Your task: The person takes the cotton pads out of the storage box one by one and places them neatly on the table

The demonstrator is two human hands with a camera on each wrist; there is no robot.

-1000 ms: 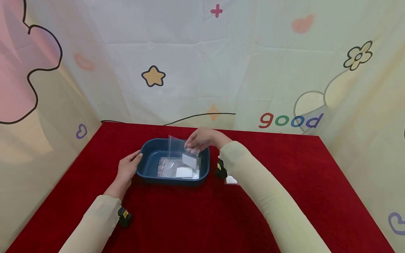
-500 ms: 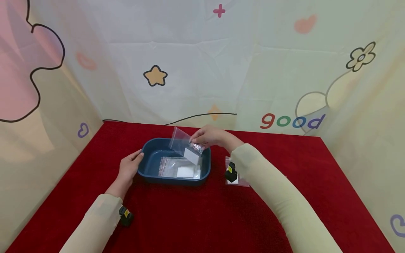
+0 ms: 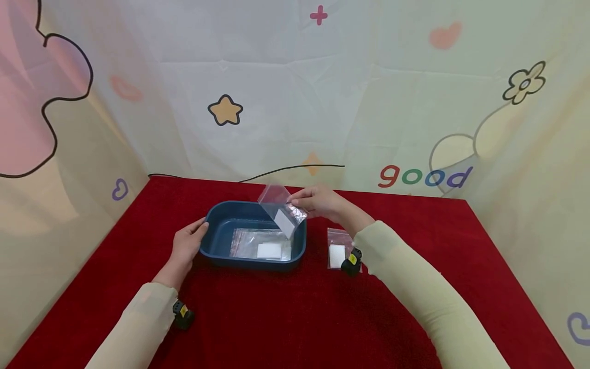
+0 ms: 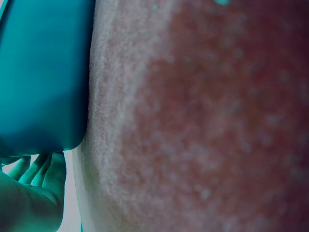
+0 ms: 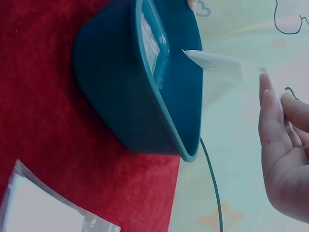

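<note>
In the head view my left hand [image 3: 188, 242] holds the left end of a blue plastic bin [image 3: 218, 258], thumb at the rim. The left wrist view has its fingers [image 4: 54, 176] against the outer wall. My right hand [image 3: 320, 201] pinches a clear zip bag [image 3: 273, 196] above the bin's right side. A white label [image 3: 285, 224] and a shiny silvery part show on that bag. Inside the bin lie more clear zip bags [image 3: 246, 243], one with a white label [image 3: 269, 250]. In the right wrist view, thumb and fingers grip the bag [image 5: 217, 65] by its edge.
Right of the bin, another clear zip bag [image 3: 340, 236] with a white label lies on the red cloth [image 3: 276, 318], partly behind the right wrist camera [image 3: 352, 261]. A printed curtain [image 3: 286, 102] hangs along the back and sides.
My right hand has lifted the zip bag and moved it rightward, and the bag has tilted. The bag on the cloth has come into fuller view. My left hand stays on the bin.
</note>
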